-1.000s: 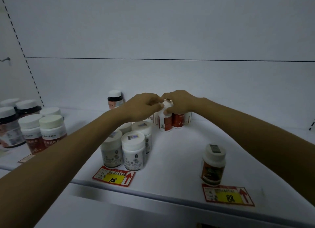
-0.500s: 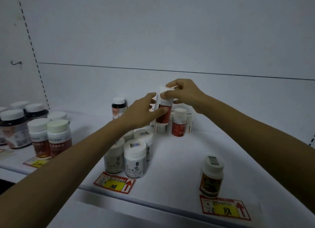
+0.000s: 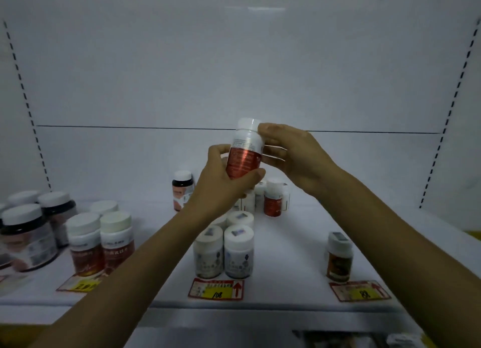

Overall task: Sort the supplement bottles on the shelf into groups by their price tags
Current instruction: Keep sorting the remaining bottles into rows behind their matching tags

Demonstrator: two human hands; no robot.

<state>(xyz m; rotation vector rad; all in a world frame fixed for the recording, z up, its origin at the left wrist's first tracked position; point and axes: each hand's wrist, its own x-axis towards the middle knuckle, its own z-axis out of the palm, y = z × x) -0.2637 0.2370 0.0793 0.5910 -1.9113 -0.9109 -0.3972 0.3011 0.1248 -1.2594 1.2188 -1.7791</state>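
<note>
Two hands now hold one bottle (image 3: 244, 152) that you have just lifted out of the back cluster (image 3: 272, 204), well clear of the shelf (image 3: 286, 243). Your left hand (image 3: 221, 181) curls round its glossy red lower half, and your right hand (image 3: 291, 155) pinches the white shoulder below the cap (image 3: 248, 123). It is smooth, slim, cylindrical plastic, and you are probably checking its price before grouping it.

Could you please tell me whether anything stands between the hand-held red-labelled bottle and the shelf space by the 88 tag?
Nothing visible does. The left hand and right hand hold the red-labelled bottle above the shelf; only one brown bottle stands behind the 88 price tag, with bare shelf beside it.
</note>
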